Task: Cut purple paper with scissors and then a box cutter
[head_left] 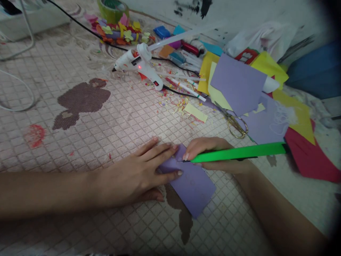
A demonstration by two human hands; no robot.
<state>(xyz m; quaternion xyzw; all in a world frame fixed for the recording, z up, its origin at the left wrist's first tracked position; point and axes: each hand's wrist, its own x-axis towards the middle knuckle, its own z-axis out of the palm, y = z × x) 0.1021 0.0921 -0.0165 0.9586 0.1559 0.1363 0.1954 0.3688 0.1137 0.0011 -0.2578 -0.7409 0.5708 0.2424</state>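
A piece of purple paper (194, 188) lies on the patterned cloth in front of me. My left hand (144, 170) rests flat on its left side, fingers spread, holding nothing. Fingers of my right hand (210, 147) are closed around a green utility knife (239, 153), whose thin dark tip touches the paper close to my left fingertips. The knife's black end points right. My right hand hides part of the paper's upper right edge.
A white glue gun (141, 64) with its light on stands behind, its black cord trailing right. Scissors (236, 124) lie near coloured paper sheets (239, 81). Paper scraps (195, 112) are scattered beyond my hands. Green tape (113, 10) and paper cut-outs (122, 33) sit at the back.
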